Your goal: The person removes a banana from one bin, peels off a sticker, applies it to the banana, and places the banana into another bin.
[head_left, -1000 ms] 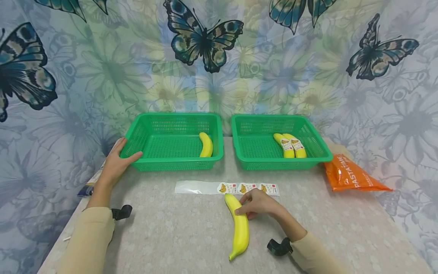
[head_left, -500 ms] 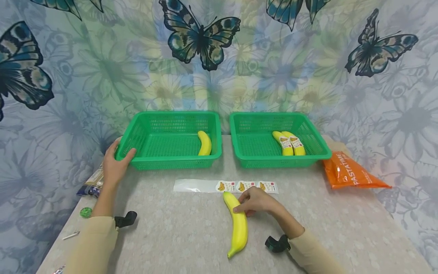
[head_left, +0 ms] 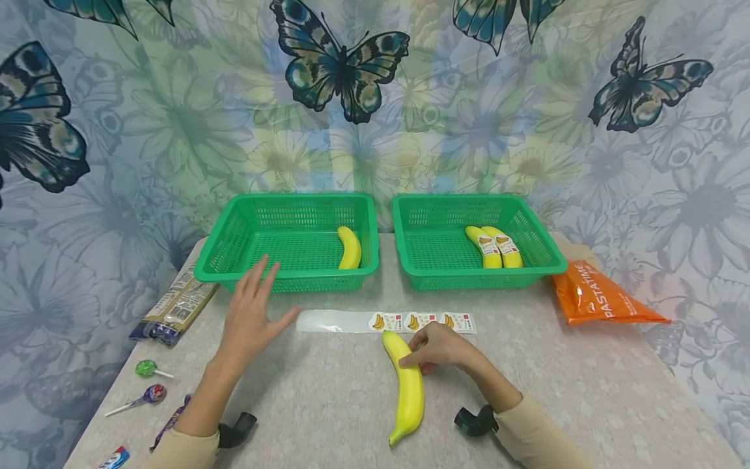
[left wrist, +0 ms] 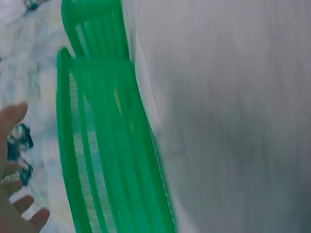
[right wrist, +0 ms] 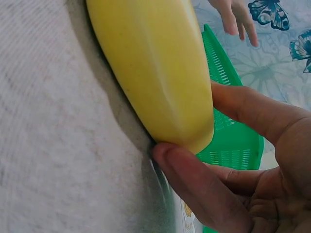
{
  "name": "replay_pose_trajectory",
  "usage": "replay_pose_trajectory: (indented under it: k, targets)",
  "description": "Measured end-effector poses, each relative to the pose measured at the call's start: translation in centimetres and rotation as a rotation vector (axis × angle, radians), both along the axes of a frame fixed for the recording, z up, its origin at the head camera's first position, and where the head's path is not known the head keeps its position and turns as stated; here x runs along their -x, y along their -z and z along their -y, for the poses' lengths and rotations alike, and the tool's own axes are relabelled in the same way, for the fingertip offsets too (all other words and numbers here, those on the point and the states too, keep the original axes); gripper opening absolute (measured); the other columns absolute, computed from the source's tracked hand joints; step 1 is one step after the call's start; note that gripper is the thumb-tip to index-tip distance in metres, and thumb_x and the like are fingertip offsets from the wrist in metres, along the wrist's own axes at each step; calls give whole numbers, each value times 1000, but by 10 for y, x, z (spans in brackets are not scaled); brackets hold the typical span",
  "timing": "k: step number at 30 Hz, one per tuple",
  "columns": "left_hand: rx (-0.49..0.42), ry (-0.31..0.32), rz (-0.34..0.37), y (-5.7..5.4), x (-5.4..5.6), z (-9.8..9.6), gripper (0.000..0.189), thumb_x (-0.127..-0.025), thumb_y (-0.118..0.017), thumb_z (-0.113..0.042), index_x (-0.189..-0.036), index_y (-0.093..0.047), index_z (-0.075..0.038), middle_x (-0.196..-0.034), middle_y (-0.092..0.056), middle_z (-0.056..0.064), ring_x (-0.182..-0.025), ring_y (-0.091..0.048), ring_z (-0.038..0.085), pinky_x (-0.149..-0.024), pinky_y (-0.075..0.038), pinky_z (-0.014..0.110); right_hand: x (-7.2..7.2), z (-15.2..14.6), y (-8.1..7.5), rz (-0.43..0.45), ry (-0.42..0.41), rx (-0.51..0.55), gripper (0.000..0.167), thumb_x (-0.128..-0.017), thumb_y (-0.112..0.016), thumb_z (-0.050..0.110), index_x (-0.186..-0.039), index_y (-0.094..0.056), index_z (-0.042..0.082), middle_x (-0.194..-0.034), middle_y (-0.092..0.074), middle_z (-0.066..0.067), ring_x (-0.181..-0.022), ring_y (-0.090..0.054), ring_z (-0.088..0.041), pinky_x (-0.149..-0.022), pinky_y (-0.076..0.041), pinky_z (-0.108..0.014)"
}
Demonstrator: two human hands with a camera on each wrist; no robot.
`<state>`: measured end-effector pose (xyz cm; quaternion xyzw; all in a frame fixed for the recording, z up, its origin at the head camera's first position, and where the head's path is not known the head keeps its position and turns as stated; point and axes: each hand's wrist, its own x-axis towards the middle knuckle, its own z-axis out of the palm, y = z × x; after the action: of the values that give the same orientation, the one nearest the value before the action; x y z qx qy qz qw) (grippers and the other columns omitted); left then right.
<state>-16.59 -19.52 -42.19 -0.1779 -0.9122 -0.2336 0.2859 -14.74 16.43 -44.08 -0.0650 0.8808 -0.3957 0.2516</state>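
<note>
A yellow banana (head_left: 409,397) lies lengthwise on the table, and my right hand (head_left: 439,346) grips it near its upper end. In the right wrist view the thumb and fingers close round that end of the banana (right wrist: 155,73). My left hand (head_left: 250,326) is in the air with fingers spread, between the left green basket (head_left: 305,283) and the sticker strip (head_left: 334,321), holding nothing. Three banana stickers sit on the strip's right part; its left part is bare. The left basket holds one plain banana (head_left: 349,249). Left wrist view is blurred.
The right green basket (head_left: 480,280) holds two bananas (head_left: 502,251) bearing stickers. An orange pasta bag (head_left: 603,296) lies right of it. At left are a packet (head_left: 178,306), a green lollipop (head_left: 146,369), a purple lollipop (head_left: 153,394) and wrapped sweets (head_left: 114,458).
My left hand has let go of the left basket's corner and moved right and toward me, uncovering the packet and sweets. The basket shifted slightly left earlier. My right hand keeps its grip on the banana.
</note>
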Motion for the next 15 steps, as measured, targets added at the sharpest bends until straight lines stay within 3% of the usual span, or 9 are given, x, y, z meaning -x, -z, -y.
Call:
replay_pose_trajectory:
  k: [3,6,10,15]
  targets:
    - [134,177,62,4,-7,-22,91,-86,-64,-59,-152,-33,-4,-157,-33,15,-141,-33,39,-111,-33,58,1,-1,0,-5,8,3,36,-72,-85,30,-94,-74,5,-76,-69,-2,-58,-64,-12,-56,-56,-27]
    - [164,293,150,11,-11,-41,86,-84,-71,-50,-151,-37,-9,-153,-43,9,-138,-43,33,-109,-40,53,1,-1,0,-7,8,14,36,-72,-85,30,-94,-74,4,-75,-69,-2,-57,-64,-12,-56,-56,-27]
    - [133,369,237,20,-14,-62,76,-82,-73,-48,-145,-48,-16,-144,-54,5,-130,-54,28,-103,-48,50,-1,-1,-1,1,9,24,36,-72,-86,30,-94,-74,4,-74,-69,-2,-56,-64,-12,-56,-57,-27]
    - [185,403,372,35,-10,-84,81,-84,-66,-59,-149,-42,-18,-150,-48,1,-135,-49,26,-107,-45,48,0,0,-1,13,8,13,37,-73,-85,31,-95,-74,5,-76,-68,-2,-57,-64,-12,-56,-57,-27]
